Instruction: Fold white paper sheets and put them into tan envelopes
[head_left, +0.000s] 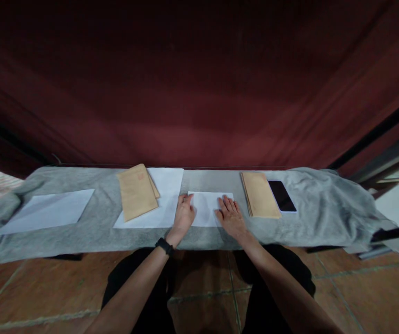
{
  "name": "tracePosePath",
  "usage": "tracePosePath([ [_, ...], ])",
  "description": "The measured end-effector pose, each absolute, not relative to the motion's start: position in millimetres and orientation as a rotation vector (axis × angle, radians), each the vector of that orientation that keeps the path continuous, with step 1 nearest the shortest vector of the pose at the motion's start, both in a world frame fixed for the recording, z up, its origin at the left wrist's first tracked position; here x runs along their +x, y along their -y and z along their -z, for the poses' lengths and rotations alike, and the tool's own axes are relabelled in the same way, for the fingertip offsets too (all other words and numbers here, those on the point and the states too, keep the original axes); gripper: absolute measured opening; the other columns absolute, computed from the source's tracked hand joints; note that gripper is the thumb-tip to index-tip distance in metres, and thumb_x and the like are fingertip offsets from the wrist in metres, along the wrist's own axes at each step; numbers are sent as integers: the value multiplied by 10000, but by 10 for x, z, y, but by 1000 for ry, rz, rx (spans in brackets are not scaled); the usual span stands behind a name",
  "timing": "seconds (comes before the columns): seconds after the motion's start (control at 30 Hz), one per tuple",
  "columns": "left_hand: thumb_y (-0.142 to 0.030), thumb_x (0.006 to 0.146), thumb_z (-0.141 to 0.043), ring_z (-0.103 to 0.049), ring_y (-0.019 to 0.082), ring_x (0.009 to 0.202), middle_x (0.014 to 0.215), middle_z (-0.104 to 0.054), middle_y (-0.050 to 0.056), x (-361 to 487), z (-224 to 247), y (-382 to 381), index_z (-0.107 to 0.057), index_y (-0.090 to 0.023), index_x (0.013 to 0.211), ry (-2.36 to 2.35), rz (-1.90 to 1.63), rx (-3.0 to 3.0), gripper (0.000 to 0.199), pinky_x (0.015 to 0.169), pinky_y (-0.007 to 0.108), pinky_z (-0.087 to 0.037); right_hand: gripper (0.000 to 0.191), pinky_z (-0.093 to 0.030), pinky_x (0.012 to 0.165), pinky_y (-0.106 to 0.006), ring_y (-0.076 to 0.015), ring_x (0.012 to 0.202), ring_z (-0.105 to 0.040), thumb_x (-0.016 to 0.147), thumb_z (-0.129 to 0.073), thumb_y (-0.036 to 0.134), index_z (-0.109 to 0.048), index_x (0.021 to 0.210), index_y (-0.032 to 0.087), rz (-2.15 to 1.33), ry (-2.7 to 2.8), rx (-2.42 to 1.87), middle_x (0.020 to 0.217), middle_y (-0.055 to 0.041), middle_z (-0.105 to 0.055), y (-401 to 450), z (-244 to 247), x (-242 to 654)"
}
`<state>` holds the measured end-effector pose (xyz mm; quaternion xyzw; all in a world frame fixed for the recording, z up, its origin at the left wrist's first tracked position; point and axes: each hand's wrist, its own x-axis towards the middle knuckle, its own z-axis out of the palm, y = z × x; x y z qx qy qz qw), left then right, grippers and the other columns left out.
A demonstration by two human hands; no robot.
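Observation:
A white sheet of paper (206, 209), which looks folded, lies on the grey cloth between my hands. My left hand (184, 213) is at its left edge, thumb and fingers closed together on it. My right hand (230, 215) rests flat on its right part with the fingers spread. Left of my left hand, brown envelopes (137, 195) lie partly on top of larger white paper (170, 185). To the right of my right hand is a small stack of brown envelopes (261, 195).
A phone (283, 196) with a dark screen lies beside the right envelopes. Another white sheet (51, 209) is at the far left. Grey cloth (318, 208) covers the narrow table, wrinkled at both ends. A dark red panel (199, 102) stands behind it.

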<state>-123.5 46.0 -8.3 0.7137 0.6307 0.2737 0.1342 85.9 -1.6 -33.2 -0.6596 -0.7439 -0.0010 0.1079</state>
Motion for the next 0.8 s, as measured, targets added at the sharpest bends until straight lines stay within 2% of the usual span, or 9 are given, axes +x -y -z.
tracePosePath([
  [0.07,8,839,-447,-574,277,1290,1437,-532,185,-1187,31,-340,-591,-104,1334,-1843,-758,2164,528,1141,415,-458,560,-251,1224,-492,-295,1501,-360,1068,-347,393,-390,1567,141,25,2186,-1933,1638,-161,-318,24,353,859],
  [0.17,-35,922,-368,-403,346,1453,1617,-366,182,-1118,-13,-164,-523,-118,1415,-1842,-679,2338,523,1198,531,-348,568,-255,1215,-509,-302,1500,-357,1068,-336,391,-368,1576,139,59,2189,-1928,1637,-168,-321,32,395,863],
  [0.27,-164,1000,-371,-266,321,1536,1665,-308,130,-1081,17,-51,-483,-145,1468,-1648,-571,2524,481,1247,531,-242,574,-254,1211,-507,-305,1504,-347,1069,-323,403,-366,1577,138,93,2211,-1933,1637,-173,-326,34,432,876],
  [0.37,-380,1049,-384,-301,248,1529,1629,-395,98,-1074,91,-7,-462,-190,1498,-1302,-358,2754,494,1257,472,-222,575,-245,1212,-498,-298,1504,-345,1070,-305,403,-366,1577,138,124,2228,-1934,1639,-171,-331,36,450,889],
  [0.43,-453,1056,-362,-322,227,1520,1612,-425,96,-1072,129,0,-450,-193,1509,-1208,-275,2817,530,1255,449,-211,576,-243,1213,-486,-290,1502,-347,1068,-298,394,-366,1576,131,144,2231,-1934,1637,-169,-338,38,451,891],
  [0.8,-439,1053,-375,-373,250,1493,1589,-450,138,-1037,147,25,-468,-129,1491,-1222,-314,2859,545,1228,436,-243,565,-267,1200,-481,-286,1488,-365,1060,-293,366,-388,1564,129,234,2250,-1972,1629,-157,-367,25,475,881],
])
